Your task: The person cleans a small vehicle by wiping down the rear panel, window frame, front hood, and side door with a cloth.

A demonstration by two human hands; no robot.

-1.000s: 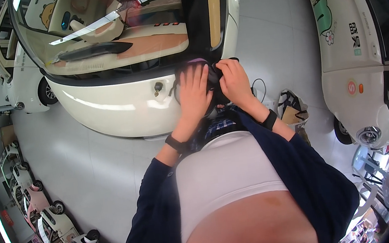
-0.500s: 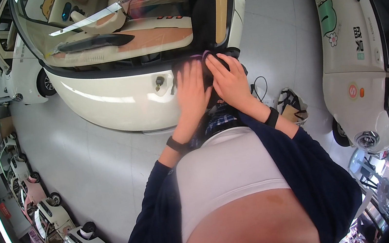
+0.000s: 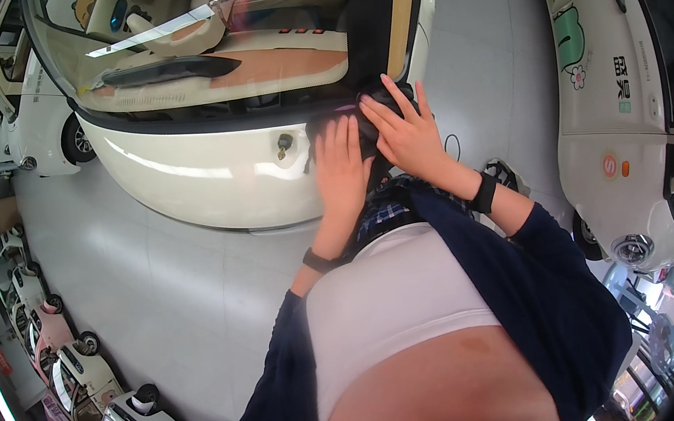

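Note:
Both of my hands lie over a dark, soft-looking bundle (image 3: 368, 140) at the front right corner of a cream car (image 3: 204, 172). Its kind cannot be made out, as my hands cover much of it; a bit of purple shows at its far edge. My left hand (image 3: 338, 162) rests flat on its left part, fingers stretched out. Angled across its right part is my right hand (image 3: 410, 139), with fingers spread and some raised. Just left of the bundle, a small key-like metal piece (image 3: 284, 144) sits on the car's front panel.
Beyond the front panel rises the windshield (image 3: 209, 82), with the dashboard behind it. A white car with cartoon decals (image 3: 601, 150) stands to the right. Another white car (image 3: 44, 121) is at the left. A bag (image 3: 506, 177) is on the floor beyond my right forearm.
My right hand has shifted slightly right, and its fingers have spread and lifted. My left hand stays flat on the bundle. The whole view has shifted a little.

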